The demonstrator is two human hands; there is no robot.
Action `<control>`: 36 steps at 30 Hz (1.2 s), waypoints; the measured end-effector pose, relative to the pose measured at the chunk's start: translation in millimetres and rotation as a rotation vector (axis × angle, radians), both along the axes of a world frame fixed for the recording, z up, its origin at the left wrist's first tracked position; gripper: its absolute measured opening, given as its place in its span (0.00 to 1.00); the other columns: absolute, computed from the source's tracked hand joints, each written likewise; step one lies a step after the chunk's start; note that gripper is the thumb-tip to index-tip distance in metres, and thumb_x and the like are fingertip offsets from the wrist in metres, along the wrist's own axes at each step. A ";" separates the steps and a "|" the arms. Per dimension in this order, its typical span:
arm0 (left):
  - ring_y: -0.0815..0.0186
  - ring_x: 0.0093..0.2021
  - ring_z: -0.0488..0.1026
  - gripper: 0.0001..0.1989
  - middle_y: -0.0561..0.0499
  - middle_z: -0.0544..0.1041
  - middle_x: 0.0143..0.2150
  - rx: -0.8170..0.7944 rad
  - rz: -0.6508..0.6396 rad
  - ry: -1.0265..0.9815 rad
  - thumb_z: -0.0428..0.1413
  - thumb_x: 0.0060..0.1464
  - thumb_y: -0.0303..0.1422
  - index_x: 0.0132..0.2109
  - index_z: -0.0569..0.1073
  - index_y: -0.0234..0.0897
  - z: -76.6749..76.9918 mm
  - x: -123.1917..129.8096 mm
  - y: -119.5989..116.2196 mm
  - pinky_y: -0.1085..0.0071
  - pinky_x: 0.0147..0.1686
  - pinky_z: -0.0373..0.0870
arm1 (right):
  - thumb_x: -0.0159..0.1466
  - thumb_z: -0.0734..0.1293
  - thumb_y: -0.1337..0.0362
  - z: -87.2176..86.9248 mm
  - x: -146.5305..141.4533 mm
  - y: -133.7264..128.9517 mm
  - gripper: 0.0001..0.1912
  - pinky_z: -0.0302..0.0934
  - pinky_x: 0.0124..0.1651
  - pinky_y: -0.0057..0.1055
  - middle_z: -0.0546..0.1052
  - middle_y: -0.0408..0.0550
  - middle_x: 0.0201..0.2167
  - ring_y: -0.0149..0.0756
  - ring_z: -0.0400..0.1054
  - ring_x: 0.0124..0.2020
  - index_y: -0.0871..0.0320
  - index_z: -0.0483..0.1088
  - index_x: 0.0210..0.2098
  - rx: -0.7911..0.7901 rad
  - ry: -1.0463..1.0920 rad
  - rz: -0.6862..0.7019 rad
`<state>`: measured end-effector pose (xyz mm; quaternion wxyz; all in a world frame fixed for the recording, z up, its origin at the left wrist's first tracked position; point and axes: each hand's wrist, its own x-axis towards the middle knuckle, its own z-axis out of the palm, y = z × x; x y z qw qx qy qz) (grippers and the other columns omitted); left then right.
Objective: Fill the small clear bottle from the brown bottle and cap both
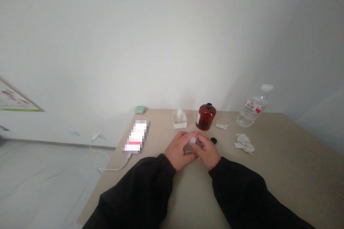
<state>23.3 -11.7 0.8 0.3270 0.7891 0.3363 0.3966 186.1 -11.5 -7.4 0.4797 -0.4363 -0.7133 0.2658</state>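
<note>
Right hand [207, 152] — amber bottle [206, 117] blocks ahead

Plain office-type room, exact use undetermined. White walls, a pale floor [40, 179] and a wall poster [16, 96] at upper left. The beige tabletop [271, 161] carries an amber glass bottle [206, 117] and a plastic water bottle [252, 107].

A small clear bottle [192, 146], mostly hidden, sits clasped between the left hand [178, 151] and right hand [207, 151]; a black cap [213, 140] lies just beyond the right hand.
</note>
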 end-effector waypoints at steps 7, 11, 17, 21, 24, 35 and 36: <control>0.57 0.54 0.66 0.35 0.46 0.66 0.53 0.006 -0.003 0.003 0.64 0.46 0.28 0.61 0.64 0.43 -1.3 0.0 0.4 0.57 0.59 0.64 | 0.62 0.64 0.61 1.7 -0.8 -1.4 0.10 0.63 0.53 0.45 0.75 0.52 0.42 0.45 0.69 0.47 0.55 0.73 0.42 0.025 0.024 0.025; 0.57 0.54 0.67 0.35 0.46 0.66 0.52 0.005 0.000 0.002 0.64 0.46 0.28 0.62 0.64 0.43 -0.6 0.1 0.4 0.58 0.58 0.65 | 0.62 0.63 0.61 1.9 -1.0 -1.5 0.11 0.64 0.52 0.44 0.74 0.51 0.41 0.46 0.69 0.46 0.55 0.73 0.42 0.045 0.031 0.032; 0.57 0.54 0.67 0.35 0.46 0.66 0.52 0.000 -0.003 0.004 0.64 0.45 0.27 0.61 0.64 0.43 -0.1 0.1 0.5 0.58 0.59 0.65 | 0.62 0.63 0.62 0.7 -1.6 -1.7 0.10 0.63 0.53 0.45 0.74 0.51 0.42 0.45 0.68 0.47 0.55 0.72 0.42 0.028 0.008 0.021; 0.57 0.53 0.67 0.35 0.46 0.67 0.52 0.010 0.001 0.007 0.64 0.45 0.27 0.61 0.64 0.42 -2.0 0.7 1.2 0.58 0.59 0.65 | 0.62 0.64 0.61 -1.0 -1.2 -0.8 0.09 0.62 0.52 0.46 0.74 0.52 0.42 0.46 0.68 0.46 0.56 0.72 0.41 0.021 -0.001 0.013; 0.57 0.53 0.67 0.35 0.46 0.67 0.53 0.015 0.005 0.008 0.64 0.46 0.28 0.61 0.64 0.42 -2.5 0.7 1.3 0.58 0.58 0.65 | 0.62 0.64 0.60 -1.3 -0.9 -0.8 0.09 0.63 0.51 0.45 0.74 0.52 0.41 0.46 0.68 0.46 0.56 0.72 0.40 0.008 -0.003 0.013; 0.57 0.54 0.66 0.35 0.46 0.67 0.53 0.011 0.000 0.006 0.64 0.45 0.27 0.61 0.64 0.42 -1.1 0.4 0.7 0.58 0.59 0.65 | 0.62 0.64 0.62 0.5 -1.3 -1.1 0.10 0.63 0.53 0.45 0.74 0.52 0.43 0.46 0.68 0.47 0.56 0.71 0.43 0.025 0.021 0.027; 0.57 0.54 0.67 0.35 0.46 0.67 0.53 0.012 0.001 0.007 0.64 0.45 0.27 0.61 0.64 0.42 -1.2 0.4 0.8 0.58 0.59 0.64 | 0.62 0.64 0.62 0.4 -1.4 -1.0 0.10 0.62 0.53 0.45 0.74 0.52 0.43 0.46 0.68 0.47 0.56 0.71 0.43 0.023 0.017 0.027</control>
